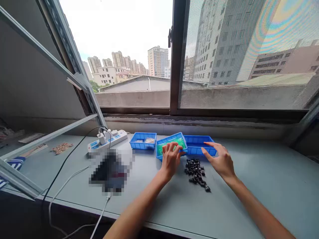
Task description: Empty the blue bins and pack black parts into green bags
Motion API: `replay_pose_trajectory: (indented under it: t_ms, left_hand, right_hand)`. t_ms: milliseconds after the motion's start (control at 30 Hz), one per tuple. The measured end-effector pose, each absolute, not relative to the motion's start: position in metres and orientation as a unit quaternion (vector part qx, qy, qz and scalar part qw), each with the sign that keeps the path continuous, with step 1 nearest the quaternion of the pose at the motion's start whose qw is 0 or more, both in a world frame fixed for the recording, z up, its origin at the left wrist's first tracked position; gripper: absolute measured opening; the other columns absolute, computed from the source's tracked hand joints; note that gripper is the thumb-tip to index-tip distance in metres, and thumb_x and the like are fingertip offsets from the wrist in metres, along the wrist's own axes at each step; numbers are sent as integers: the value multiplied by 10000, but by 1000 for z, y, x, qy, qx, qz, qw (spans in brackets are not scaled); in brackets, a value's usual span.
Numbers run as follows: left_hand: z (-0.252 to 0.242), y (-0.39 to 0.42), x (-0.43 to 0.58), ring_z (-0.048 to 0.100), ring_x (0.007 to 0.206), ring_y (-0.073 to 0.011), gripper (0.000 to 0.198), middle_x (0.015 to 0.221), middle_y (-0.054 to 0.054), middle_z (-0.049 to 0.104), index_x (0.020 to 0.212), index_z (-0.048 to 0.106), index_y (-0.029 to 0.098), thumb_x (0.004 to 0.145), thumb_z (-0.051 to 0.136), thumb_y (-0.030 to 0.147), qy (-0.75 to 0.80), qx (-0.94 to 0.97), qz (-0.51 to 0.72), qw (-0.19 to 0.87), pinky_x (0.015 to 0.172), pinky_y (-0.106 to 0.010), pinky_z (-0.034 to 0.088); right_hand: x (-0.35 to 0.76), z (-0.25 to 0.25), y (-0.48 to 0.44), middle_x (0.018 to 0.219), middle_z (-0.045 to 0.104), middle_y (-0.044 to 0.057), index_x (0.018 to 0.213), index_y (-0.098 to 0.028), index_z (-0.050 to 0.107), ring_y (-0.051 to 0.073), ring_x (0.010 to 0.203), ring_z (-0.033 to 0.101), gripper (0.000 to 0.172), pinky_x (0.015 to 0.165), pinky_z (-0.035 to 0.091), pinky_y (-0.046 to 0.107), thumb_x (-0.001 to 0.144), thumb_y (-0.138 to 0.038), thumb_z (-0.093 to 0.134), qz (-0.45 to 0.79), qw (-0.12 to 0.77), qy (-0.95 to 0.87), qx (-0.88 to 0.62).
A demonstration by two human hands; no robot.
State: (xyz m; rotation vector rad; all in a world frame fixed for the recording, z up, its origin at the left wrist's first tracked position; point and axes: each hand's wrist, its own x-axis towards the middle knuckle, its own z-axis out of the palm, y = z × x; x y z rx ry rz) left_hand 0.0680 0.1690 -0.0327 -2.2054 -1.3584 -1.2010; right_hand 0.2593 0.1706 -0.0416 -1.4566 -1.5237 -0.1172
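My left hand (170,156) is at the near side of a blue plastic bin (159,154) holding green pieces (182,143). Its fingers bend over the near rim, with the thumb low by the right corner, and appear to grip the bin; the fingertips are partly hidden. The bin sits askew, its right end against a second blue bin (199,150), whose visible inside is bare. By that bin's right end, my right hand (221,161) is open, thumb and fingers apart, with nothing in it. Small black parts (195,171) lie in a loose pile between my hands.
A third blue bin (142,145) with small pale packets stands to the left. Beyond it are a white power strip (108,141) with plugs and cables, a pixelated dark patch, and small tan pieces (61,148). A metal frame (92,99) rises at left; a window stands behind.
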Motion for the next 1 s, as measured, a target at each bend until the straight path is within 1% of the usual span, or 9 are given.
replay_pose_trajectory:
  t_ms: [67,200,433,600,667,733,800,867,1000]
  left_hand:
    - [-34,167,71,544,849,-159,97,914,-9,591,854,600,227,780,662,237,-422,-774,-437,179,743,-295,394]
    - [-33,161,77,537,845,-147,77,939,-12,591,869,593,229,805,635,229,-367,-783,-460,205,738,-280,382]
    - [-26,159,79,512,887,-137,39,965,-28,575,873,591,209,854,559,197,-308,-790,-487,208,756,-269,352]
    - [-26,160,79,498,893,-133,94,960,-26,573,867,580,201,858,528,124,-279,-796,-486,228,758,-260,343]
    - [-24,158,78,492,896,-132,116,952,-23,573,865,579,204,858,517,107,-268,-798,-485,238,766,-256,343]
    - [-22,156,77,485,904,-133,142,951,-22,572,868,582,211,862,499,97,-253,-803,-478,250,781,-254,344]
    - [-19,152,77,479,913,-133,183,953,-19,573,866,584,220,861,474,74,-235,-810,-467,265,795,-251,345]
    - [-15,149,77,474,921,-130,214,950,-13,574,848,585,227,849,463,51,-219,-814,-460,279,804,-247,348]
    - [-6,144,78,463,914,-123,247,929,4,577,837,584,244,799,493,18,-207,-814,-446,309,805,-241,351]
  right_hand:
    - [256,-42,171,1011,655,55,957,-242,654,250,934,586,424,741,480,377,818,-558,406,-49,510,-630,-583]
    - [259,-51,176,1047,644,60,1006,-248,647,242,920,599,371,741,471,372,852,-487,409,-42,466,-667,-580]
    - [285,-59,187,860,691,53,847,-254,709,235,814,602,296,747,440,399,865,-302,417,-104,399,-704,-579]
    - [285,-51,186,884,679,90,831,-224,703,256,841,601,324,772,446,435,860,-366,413,-75,446,-668,-591]
    - [275,-43,181,943,667,104,903,-208,682,265,878,601,364,791,463,442,830,-477,448,-4,517,-635,-574]
    - [262,-34,173,980,658,113,1047,-189,626,257,859,619,497,689,514,386,773,-582,495,157,576,-588,-545]
    - [248,-25,164,1001,652,111,1218,-192,507,252,786,637,697,530,521,337,724,-683,477,342,567,-546,-513]
    - [238,-18,155,998,655,102,1273,-207,443,240,729,640,803,487,515,318,676,-744,465,452,542,-515,-487]
    - [233,-10,142,978,667,82,1197,-221,508,242,751,641,735,524,523,322,669,-729,455,558,524,-478,-431]
